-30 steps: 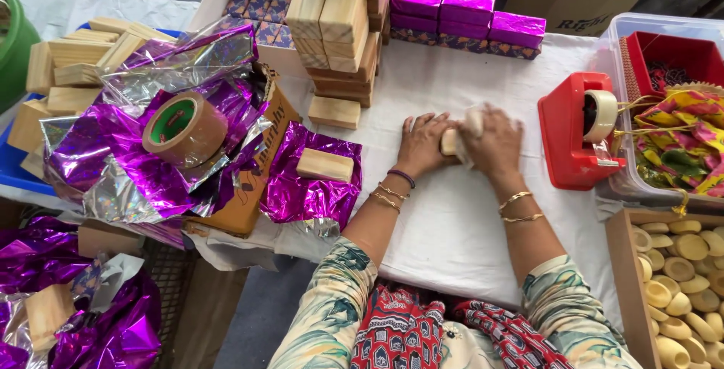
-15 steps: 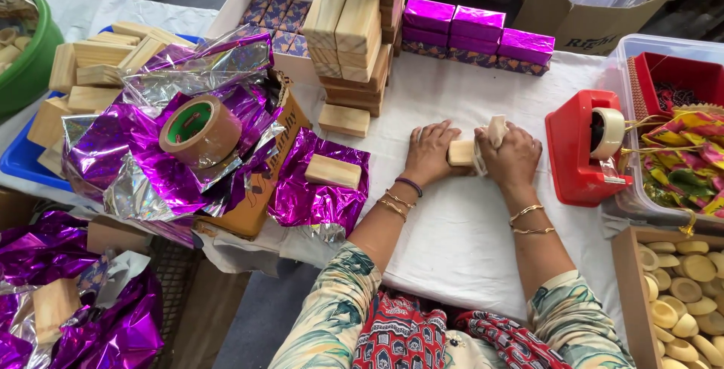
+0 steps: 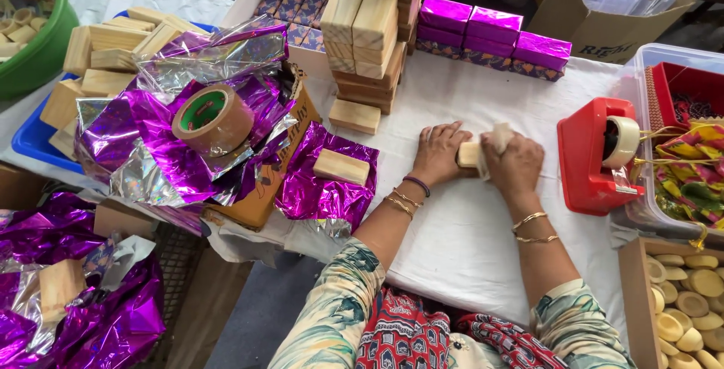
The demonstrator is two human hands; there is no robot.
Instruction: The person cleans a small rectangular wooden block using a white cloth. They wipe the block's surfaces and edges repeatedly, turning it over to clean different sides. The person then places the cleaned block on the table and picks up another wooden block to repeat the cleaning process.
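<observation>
My left hand [image 3: 439, 153] and my right hand [image 3: 516, 163] press together on a small wooden block [image 3: 469, 154] lying on the white tablecloth [image 3: 467, 241]. Pale paper or a cloth scrap [image 3: 501, 137] sticks up between my right fingers against the block. Both wrists wear bangles. Another wooden block [image 3: 341, 166] rests on a sheet of purple foil [image 3: 302, 192] to the left of my hands.
A red tape dispenser [image 3: 596, 156] stands right of my hands. A stack of wooden blocks [image 3: 366, 26] and purple wrapped boxes [image 3: 494, 33] sit behind. Brown tape roll [image 3: 212, 119] lies on crumpled foil at left. A box of round pieces [image 3: 690, 301] is at lower right.
My hands stay on the block with only slight shifts of the fingers; the camera view has drifted a little.
</observation>
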